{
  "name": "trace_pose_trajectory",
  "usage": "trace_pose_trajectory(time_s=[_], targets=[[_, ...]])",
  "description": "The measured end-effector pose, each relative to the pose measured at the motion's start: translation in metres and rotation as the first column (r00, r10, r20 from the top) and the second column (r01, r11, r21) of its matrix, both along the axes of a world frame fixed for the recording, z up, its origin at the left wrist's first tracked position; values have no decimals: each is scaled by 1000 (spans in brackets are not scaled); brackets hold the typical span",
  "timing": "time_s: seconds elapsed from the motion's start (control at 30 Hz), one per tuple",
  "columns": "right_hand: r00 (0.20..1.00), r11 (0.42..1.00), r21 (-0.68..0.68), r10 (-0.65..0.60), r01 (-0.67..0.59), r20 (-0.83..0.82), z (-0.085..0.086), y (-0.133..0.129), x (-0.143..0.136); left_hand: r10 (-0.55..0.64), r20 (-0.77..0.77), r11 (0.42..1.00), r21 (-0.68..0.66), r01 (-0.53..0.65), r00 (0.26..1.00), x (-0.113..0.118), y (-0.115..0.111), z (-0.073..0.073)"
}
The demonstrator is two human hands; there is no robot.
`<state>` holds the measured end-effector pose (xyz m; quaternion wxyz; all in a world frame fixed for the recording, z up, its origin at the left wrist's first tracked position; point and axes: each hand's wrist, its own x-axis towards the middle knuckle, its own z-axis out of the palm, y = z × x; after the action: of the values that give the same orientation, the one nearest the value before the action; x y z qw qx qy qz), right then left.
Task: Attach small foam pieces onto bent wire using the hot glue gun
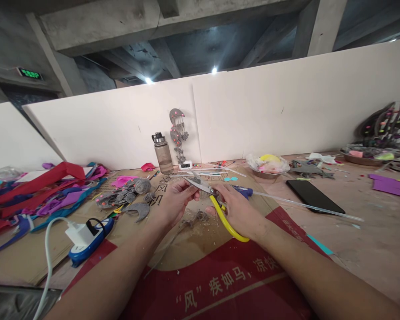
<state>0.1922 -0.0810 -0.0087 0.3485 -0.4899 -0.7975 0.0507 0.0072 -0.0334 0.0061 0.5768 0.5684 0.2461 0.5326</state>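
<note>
My right hand (231,206) is closed on a pair of scissors (226,221) with yellow handles, its blades pointing up and left. Close by on the left, my left hand (180,200) pinches something small and grey at the blades, too small to make out. Beneath both hands lies a tangle of grey yarn (202,216) with pale scraps on the cardboard (186,244). Behind my right hand a blue tool (242,191), perhaps a glue gun, has a clear stick (306,205) stretching right from near it.
A bottle (163,155) and hanging grey ornament (178,133) stand against the white board (120,129). Coloured felt (60,182), grey felt pieces (138,211) and a power strip (91,246) lie left. On the right are a phone (315,196) and a bowl (267,173).
</note>
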Motion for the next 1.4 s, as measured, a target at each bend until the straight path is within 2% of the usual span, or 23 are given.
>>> trace_pose_trajectory(time_s=[0.63, 1.03, 1.13, 1.23, 1.4], targets=[[999, 999, 11, -33, 32, 39, 4, -3, 1, 4, -29, 1000, 11, -4, 1000, -1, -1, 2], [992, 997, 50, -68, 63, 108, 2, -1, 4, -185, 18, 973, -138, 186, 983, -9, 11, -1], [995, 998, 46, -51, 47, 90, 3, -2, 3, -228, 28, 965, -123, 229, 973, -11, 13, 0], [997, 998, 65, -20, 16, 72, 3, -1, 2, -190, 52, 977, -86, 194, 980, -13, 14, 0], [997, 994, 85, -75, 73, 16, 0, 3, 4, -119, 118, 985, -111, 132, 986, -13, 14, 1]])
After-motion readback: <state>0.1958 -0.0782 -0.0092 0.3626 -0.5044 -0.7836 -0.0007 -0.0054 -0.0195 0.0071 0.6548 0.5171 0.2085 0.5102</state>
